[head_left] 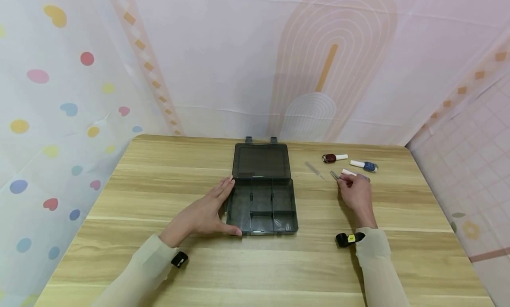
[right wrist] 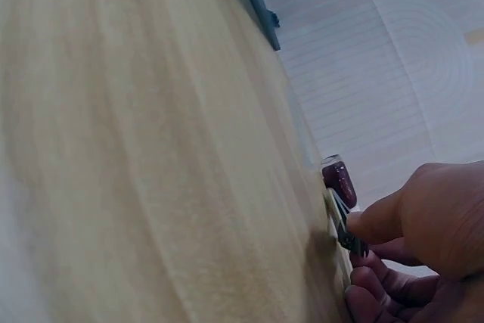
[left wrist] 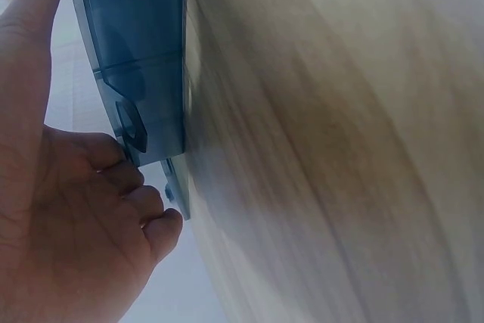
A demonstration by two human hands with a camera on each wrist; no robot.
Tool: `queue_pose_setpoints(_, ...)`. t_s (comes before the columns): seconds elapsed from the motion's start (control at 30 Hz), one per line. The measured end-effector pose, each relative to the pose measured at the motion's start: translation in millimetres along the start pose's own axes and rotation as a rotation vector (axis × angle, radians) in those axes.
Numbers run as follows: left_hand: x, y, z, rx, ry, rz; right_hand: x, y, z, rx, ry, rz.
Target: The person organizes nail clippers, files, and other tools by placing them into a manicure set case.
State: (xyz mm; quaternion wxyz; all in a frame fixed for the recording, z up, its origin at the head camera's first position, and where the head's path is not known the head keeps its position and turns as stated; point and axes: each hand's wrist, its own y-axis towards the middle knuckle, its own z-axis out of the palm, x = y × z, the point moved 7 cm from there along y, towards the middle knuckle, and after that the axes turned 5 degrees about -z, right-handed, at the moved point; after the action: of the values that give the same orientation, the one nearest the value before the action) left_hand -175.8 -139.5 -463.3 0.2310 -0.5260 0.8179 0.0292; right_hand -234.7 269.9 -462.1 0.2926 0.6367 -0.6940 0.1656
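Observation:
A dark translucent compartment box (head_left: 261, 196) lies with its lid (head_left: 261, 161) laid back. My left hand (head_left: 205, 211) holds its left side, thumb at the front corner and fingers near the hinge; the left wrist view shows those fingers (left wrist: 151, 209) bent at the box's corner. Right of the box, my right hand (head_left: 356, 192) pinches a small silver nail clipper (head_left: 335, 175) between thumb and fingers, low over the table. In the right wrist view the clipper (right wrist: 344, 225) overlaps a dark red nail polish bottle (right wrist: 339, 179). The hand partly hides a white-capped bottle (head_left: 348, 172).
Behind the right hand lie the dark red polish bottle (head_left: 329, 158) and a blue one (head_left: 370, 166), both with white caps. A thin grey nail file (head_left: 312, 168) lies between box and clipper. A patterned cloth (head_left: 223, 76) hangs along the wooden table's (head_left: 179, 165) back edge.

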Motion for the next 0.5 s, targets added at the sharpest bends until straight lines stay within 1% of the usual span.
queue_pose_setpoints(0.2, 0.1, 0.7, -0.2, 0.005, -0.004, -0.005, -1.2, 0.0, -0.4, 0.011, 0.013, 0.0)
queue_pose_setpoints(0.3, -0.3, 0.6, -0.1, 0.007, -0.001, -0.004, -2.8, 0.3, -0.4, 0.014, 0.037, 0.014)
queue_pose_setpoints(0.5, 0.6, -0.1, -0.1, 0.01, -0.005, -0.012, -0.4, 0.5, -4.1, -0.017, 0.08, 0.038)
